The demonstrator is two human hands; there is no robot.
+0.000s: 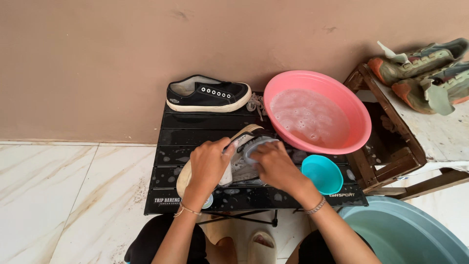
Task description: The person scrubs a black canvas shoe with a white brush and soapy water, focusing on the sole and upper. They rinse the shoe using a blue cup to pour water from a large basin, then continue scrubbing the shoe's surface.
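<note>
Shoe [239,146] lies on its side at the middle of a low black table [195,132], sole edge facing left, wet and soapy. Left hand [207,164] grips the shoe across its near-left part, fingers closed around the upper. Right hand [276,166] is closed on a grey brush [258,145], which is pressed onto the shoe's upper. Both wrists carry bracelets.

Second shoe [207,94], black with a cream sole, stands upright at the far edge of the table, against the wall. Loose laces [256,103] lie just right of it. Pink basin [317,111] of soapy water rests on the table's far-right corner. Teal bowl [322,173] sits just right of the right hand. Grey tub [405,234] stands near right on the floor. Two worn sneakers [425,68] lie on a wooden stand [391,142] at far right.
</note>
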